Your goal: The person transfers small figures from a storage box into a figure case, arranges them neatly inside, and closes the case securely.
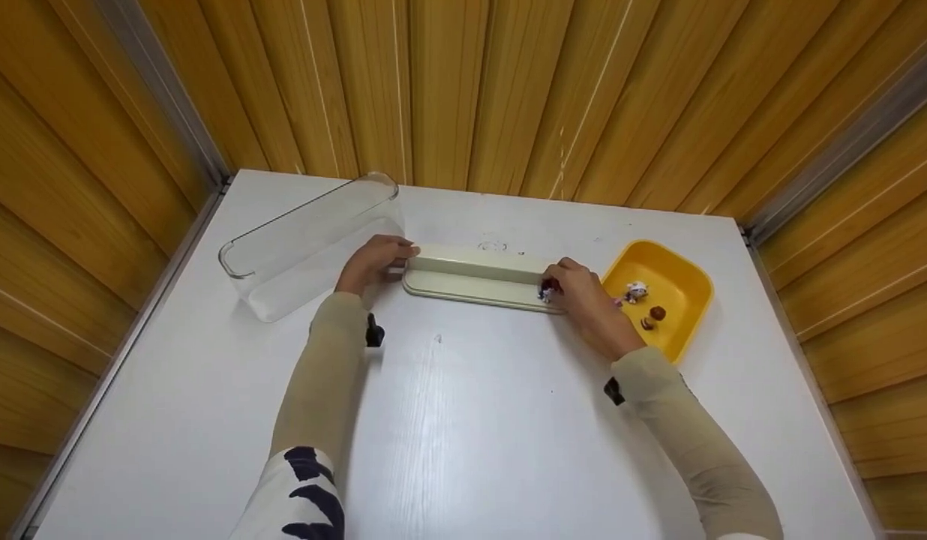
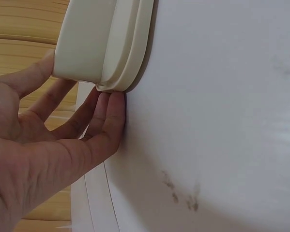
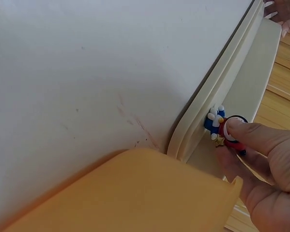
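My left hand (image 1: 377, 259) touches the left end of a pale cream two-step stand (image 1: 471, 285) with its fingertips. In the left wrist view the thumb meets the tall step and other fingers (image 2: 113, 118) lie against the low end, near the table. Between thumb and fingers, my right hand (image 1: 583, 296) pinches a small toy figurine (image 3: 215, 122) in blue, white and red with a gold star. The figurine is at the low step near the stand's right end, lying sideways in the right wrist view. My fingers hide part of it.
Close by on the right is a yellow tray (image 1: 655, 259) with a white figurine (image 1: 637, 291) and a brown-topped figurine (image 1: 653, 317) inside. A long clear plastic cover (image 1: 313, 240) stands at the left. Wood-patterned panels (image 1: 508, 97) enclose the white table (image 1: 463, 427).
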`<state>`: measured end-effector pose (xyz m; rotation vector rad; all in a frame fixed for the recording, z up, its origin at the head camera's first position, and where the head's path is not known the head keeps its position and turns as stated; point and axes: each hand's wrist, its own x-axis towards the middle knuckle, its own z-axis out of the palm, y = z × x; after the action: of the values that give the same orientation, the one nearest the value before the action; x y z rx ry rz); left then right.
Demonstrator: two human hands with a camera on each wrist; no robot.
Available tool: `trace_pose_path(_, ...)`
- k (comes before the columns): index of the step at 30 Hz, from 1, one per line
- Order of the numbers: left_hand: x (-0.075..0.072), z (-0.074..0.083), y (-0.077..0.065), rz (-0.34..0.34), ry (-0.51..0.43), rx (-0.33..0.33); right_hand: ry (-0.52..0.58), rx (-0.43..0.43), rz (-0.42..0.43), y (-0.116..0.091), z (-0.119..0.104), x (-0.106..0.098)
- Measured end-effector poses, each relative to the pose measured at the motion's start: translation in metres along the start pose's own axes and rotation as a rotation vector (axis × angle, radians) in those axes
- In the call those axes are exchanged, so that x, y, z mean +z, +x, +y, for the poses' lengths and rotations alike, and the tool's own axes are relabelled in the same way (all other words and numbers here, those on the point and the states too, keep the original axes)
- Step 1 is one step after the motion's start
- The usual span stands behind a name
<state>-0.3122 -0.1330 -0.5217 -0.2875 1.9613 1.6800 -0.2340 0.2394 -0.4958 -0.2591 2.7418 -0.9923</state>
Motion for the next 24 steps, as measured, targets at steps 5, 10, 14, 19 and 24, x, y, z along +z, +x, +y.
trace_pose_path(5,0.004,0.002,-0.001,-0.005,-0.019,0.001,-0.081,-0.068,0.008,-0.007,0.001,-0.004)
trace_pose_path(10,0.004,0.001,-0.002,-0.007,-0.016,0.015,-0.254,-0.107,-0.014,-0.006,-0.002,-0.017)
trace_pose_path(14,0.002,0.0,-0.004,0.003,-0.021,0.016,-0.295,-0.125,-0.016,-0.007,-0.001,-0.031)
trace_pose_path(19,0.001,-0.001,-0.006,0.02,-0.004,0.014,-0.304,-0.136,-0.027,-0.011,0.005,-0.054)
trace_pose_path(24,0.002,-0.001,-0.006,0.033,0.002,0.006,-0.288,-0.085,-0.08,-0.016,0.012,-0.081)
